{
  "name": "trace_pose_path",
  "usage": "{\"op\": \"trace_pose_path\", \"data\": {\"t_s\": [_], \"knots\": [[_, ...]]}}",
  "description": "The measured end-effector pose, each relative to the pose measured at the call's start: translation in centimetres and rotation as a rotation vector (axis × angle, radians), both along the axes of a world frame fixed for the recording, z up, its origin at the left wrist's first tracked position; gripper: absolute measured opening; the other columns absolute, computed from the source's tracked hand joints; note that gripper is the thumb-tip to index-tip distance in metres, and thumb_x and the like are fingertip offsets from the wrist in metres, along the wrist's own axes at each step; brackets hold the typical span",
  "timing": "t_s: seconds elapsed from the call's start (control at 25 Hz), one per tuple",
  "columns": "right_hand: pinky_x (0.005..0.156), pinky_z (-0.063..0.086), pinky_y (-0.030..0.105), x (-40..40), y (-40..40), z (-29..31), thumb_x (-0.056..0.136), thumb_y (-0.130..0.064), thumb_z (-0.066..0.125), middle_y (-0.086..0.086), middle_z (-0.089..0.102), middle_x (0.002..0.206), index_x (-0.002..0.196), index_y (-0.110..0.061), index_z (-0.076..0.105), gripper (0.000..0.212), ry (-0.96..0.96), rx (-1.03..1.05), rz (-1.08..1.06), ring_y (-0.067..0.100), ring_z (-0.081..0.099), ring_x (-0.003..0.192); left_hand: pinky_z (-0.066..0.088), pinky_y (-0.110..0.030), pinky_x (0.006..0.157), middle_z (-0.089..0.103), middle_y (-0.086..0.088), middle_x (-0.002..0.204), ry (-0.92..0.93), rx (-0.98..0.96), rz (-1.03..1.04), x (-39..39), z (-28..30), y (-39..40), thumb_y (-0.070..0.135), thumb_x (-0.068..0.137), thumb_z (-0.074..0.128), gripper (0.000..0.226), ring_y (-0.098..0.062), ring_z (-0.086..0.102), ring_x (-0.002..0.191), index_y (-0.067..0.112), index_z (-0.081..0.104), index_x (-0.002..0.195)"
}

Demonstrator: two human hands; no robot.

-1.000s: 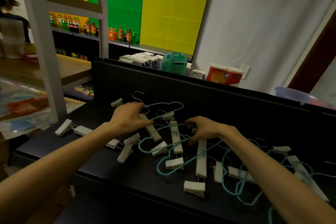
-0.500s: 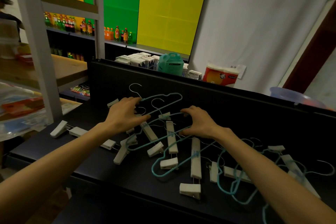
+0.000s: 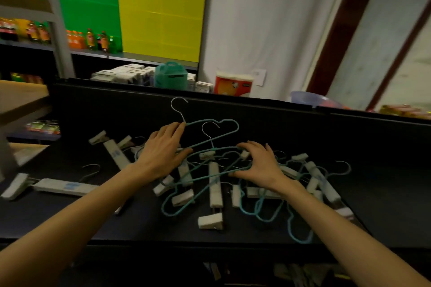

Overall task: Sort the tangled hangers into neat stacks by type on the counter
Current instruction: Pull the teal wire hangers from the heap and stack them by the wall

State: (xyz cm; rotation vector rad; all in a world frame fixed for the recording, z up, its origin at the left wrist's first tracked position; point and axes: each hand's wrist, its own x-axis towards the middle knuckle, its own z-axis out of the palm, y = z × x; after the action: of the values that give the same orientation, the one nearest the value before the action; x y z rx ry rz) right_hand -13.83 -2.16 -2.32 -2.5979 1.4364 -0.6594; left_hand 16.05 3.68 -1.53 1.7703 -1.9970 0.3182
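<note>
hangers lie tangled on the black counter [image 3: 70, 221]. left hand [image 3: 161, 154] pinches the neck of a teal wire hanger [image 3: 225, 121] (its hook points up toward the back panel). right hand [image 3: 258, 163] curls its fingers round another teal hanger [image 3: 205, 175] in the pile. white clip hangers [image 3: 215, 184] sprawl beneath; one clip hanger [image 3: 63, 187] lies apart at the left.

Two bare forearms, unsleeved from the frame's lower edge to the wrists. Left hand [image 3: 163, 154] and right hand [image 3: 258, 165] ungloved, with no ring, watch or band visible. Short, unpainted nails.
</note>
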Motion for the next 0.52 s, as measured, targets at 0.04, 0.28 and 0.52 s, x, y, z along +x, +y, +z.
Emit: {"op": "trace_pose_path", "data": {"t_s": [0.04,0.28,0.52], "knots": [[0.124,0.003,0.048,-1.8,0.6,-0.1,0.070,-0.068,0.075,-0.005,0.045,0.152,0.146,-0.029,0.044,0.090,-0.012,-0.012,-0.027,0.015,0.026,0.148,0.032,-0.044,0.113,0.027,-0.010,0.162,0.009,0.006,-0.024,-1.6,-0.1,0.0,0.059,0.099,0.041,0.080,-0.029,0.029,0.146,0.015,0.014,0.160],[0.121,0.019,0.050,-16.1,4.5,0.7,0.070,-0.065,0.079,-0.005,0.054,0.141,0.142,-0.029,0.048,0.087,-0.073,-0.031,-0.180,0.019,0.041,0.137,0.037,-0.040,0.112,0.030,-0.007,0.160,-0.001,0.003,-0.162,-15.1,1.1,-0.2,0.063,0.096,0.046,0.083,-0.027,0.035,0.143,0.018,0.018,0.160],[0.107,0.036,0.043,-36.5,8.3,0.0,0.064,-0.067,0.079,-0.019,0.061,0.114,0.138,-0.029,0.052,0.087,-0.156,-0.055,-0.341,0.012,0.053,0.118,0.041,-0.040,0.107,0.034,-0.004,0.158,0.033,-0.035,-0.280,-35.4,2.0,-0.2,0.064,0.093,0.052,0.085,-0.026,0.040,0.140,0.019,0.023,0.158]]}}
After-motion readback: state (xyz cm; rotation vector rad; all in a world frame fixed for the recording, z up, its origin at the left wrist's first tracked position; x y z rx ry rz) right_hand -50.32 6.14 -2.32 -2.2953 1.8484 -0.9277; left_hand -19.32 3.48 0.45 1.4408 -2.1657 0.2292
